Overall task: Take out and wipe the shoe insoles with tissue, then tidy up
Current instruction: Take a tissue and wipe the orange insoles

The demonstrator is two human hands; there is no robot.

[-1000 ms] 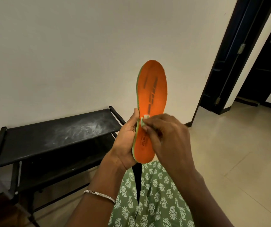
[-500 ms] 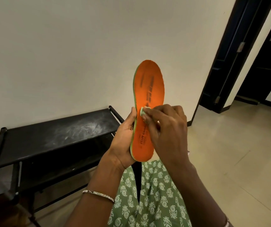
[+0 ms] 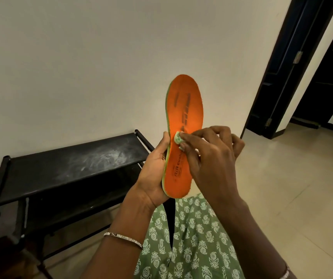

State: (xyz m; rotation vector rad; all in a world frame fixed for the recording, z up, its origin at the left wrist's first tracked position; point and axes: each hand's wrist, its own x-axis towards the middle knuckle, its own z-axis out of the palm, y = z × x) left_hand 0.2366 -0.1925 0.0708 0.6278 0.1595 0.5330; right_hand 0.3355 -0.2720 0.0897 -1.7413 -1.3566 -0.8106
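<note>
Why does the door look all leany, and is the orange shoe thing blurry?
Head view: the wide-angle lens makes the dark door frame lean near the edge; the orange insole and the tissue look sharp, with some print readable; the light is soft, no glare; pale smears on the black rack look like dust.

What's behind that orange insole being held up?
The left hand holds the back of the orange foam shoe insole; its thumb and palm show, its fingers are covered. Farther back is the plain cream wall. The insole's rear face is hidden, except a green edge.
</note>
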